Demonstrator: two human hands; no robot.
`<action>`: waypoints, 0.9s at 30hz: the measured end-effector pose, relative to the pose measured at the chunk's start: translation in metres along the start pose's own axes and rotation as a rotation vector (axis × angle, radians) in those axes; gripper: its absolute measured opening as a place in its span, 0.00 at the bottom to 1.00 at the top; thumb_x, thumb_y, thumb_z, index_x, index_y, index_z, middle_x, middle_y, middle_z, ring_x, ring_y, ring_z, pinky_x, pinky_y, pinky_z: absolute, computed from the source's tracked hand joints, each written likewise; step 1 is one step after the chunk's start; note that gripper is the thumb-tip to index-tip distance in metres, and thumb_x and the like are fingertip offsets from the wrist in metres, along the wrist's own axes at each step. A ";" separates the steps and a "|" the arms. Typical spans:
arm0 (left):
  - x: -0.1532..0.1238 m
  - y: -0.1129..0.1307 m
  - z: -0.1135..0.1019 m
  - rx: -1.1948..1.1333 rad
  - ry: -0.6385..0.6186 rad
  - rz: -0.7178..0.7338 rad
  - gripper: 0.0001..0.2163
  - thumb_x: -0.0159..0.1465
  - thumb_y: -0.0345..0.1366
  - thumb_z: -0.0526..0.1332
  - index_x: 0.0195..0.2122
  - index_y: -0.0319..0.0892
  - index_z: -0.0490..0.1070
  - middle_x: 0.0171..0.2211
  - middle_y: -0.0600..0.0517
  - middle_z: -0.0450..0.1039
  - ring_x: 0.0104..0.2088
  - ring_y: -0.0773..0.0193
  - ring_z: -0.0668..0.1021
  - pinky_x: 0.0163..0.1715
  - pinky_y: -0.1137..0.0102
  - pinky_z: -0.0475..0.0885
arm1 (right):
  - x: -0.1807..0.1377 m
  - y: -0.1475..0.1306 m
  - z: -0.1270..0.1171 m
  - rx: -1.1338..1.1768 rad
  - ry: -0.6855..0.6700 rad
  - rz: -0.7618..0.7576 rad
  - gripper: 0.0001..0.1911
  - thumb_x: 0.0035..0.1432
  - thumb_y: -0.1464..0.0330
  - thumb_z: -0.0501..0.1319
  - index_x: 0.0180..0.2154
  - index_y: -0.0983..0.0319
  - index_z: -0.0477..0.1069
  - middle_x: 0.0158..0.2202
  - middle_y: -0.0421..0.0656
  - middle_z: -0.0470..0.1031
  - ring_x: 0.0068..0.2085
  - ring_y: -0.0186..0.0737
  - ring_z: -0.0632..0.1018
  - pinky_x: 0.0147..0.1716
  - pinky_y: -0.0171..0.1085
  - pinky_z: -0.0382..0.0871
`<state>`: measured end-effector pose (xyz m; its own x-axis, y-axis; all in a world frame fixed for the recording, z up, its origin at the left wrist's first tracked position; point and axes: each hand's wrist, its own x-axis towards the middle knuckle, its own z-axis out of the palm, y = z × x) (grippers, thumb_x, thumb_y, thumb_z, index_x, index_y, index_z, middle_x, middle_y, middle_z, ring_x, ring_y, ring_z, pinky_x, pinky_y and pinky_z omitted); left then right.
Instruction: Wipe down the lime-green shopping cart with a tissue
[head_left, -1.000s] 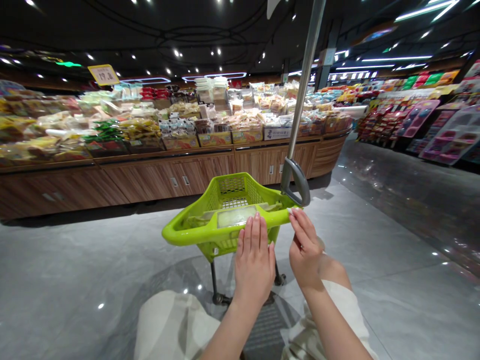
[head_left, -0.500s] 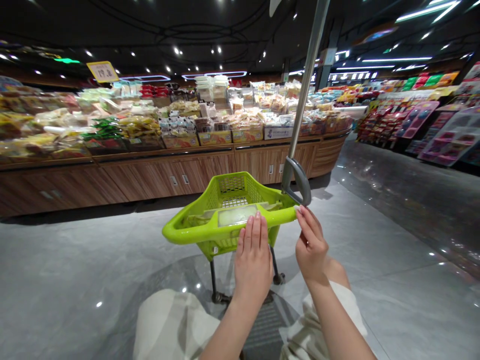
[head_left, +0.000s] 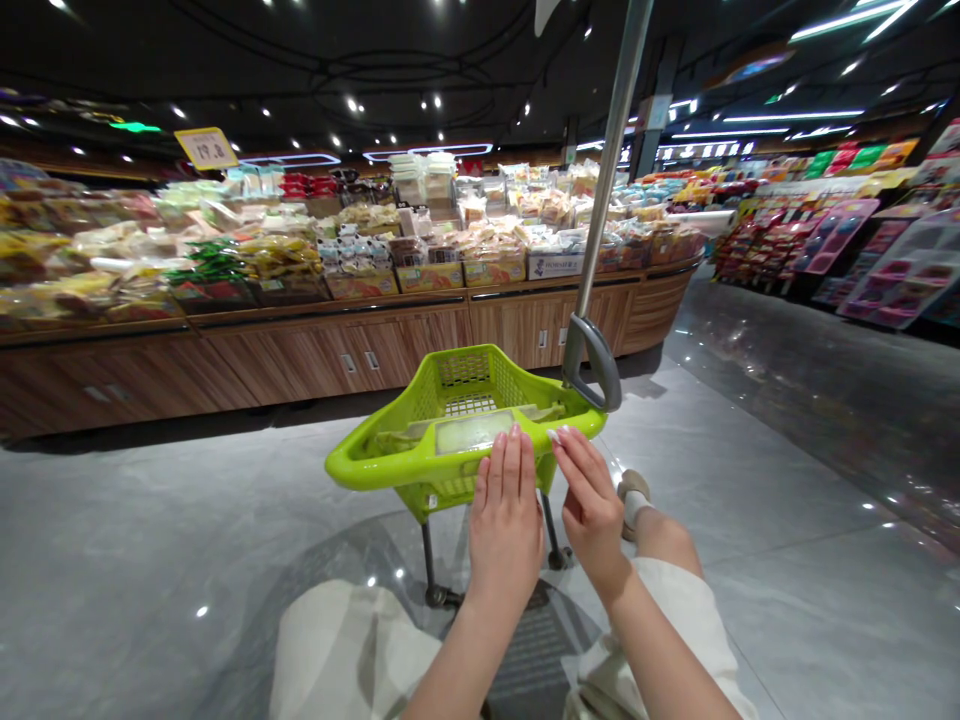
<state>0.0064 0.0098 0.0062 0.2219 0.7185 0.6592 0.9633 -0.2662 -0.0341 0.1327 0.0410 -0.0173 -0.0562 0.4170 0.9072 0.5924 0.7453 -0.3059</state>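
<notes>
A lime-green shopping basket cart (head_left: 375, 465) stands on wheels in front of me on the grey tiled floor. My left hand (head_left: 506, 520) lies flat with fingers together and stretched, fingertips against the near rim of the basket. My right hand (head_left: 589, 500) is beside it, fingers extended and open, tips touching the rim just right of the left hand. A grey metal pole with a looped handle (head_left: 592, 360) rises from the basket's right rear corner. Some pale flat packages lie inside the basket.
A long curved wooden display counter (head_left: 315, 350) piled with packaged foods runs across behind the cart. A yellow price sign (head_left: 206, 148) hangs at the left. Shelves with colourful goods (head_left: 840, 240) line the right. An aisle of glossy floor runs to the right.
My right hand has slid left along the basket rim, from below the pole handle to next to my left hand. The left hand and cart have stayed put.
</notes>
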 end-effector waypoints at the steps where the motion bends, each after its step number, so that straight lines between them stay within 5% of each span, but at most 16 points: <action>1: 0.000 0.000 -0.001 -0.008 -0.001 -0.002 0.32 0.65 0.30 0.53 0.69 0.32 0.43 0.70 0.44 0.49 0.70 0.54 0.50 0.67 0.57 0.53 | 0.002 0.006 -0.003 -0.030 0.035 0.020 0.36 0.58 0.84 0.47 0.64 0.54 0.58 0.62 0.45 0.66 0.64 0.47 0.66 0.61 0.56 0.64; 9: 0.003 0.003 -0.003 -0.019 -0.015 -0.012 0.35 0.63 0.30 0.55 0.69 0.31 0.41 0.70 0.43 0.48 0.70 0.54 0.49 0.67 0.57 0.54 | 0.008 0.017 0.000 -0.111 0.234 0.149 0.33 0.61 0.82 0.48 0.62 0.51 0.63 0.60 0.44 0.70 0.62 0.45 0.69 0.61 0.56 0.65; 17: 0.001 0.000 0.001 0.007 0.012 0.013 0.33 0.63 0.29 0.53 0.69 0.32 0.44 0.69 0.43 0.49 0.70 0.54 0.50 0.67 0.57 0.54 | 0.002 -0.011 0.012 0.038 -0.046 -0.029 0.36 0.59 0.81 0.51 0.66 0.56 0.54 0.64 0.48 0.64 0.66 0.49 0.63 0.61 0.56 0.66; 27: 0.003 0.002 -0.003 -0.022 -0.009 0.001 0.32 0.65 0.30 0.52 0.69 0.32 0.44 0.70 0.44 0.48 0.70 0.54 0.51 0.67 0.58 0.52 | 0.010 0.024 -0.010 -0.128 0.216 0.132 0.32 0.60 0.82 0.48 0.61 0.52 0.65 0.59 0.44 0.71 0.60 0.45 0.70 0.60 0.56 0.66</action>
<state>0.0083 0.0095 0.0105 0.2243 0.7243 0.6520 0.9596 -0.2808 -0.0181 0.1546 0.0580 -0.0130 0.1927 0.3749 0.9068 0.6809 0.6143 -0.3987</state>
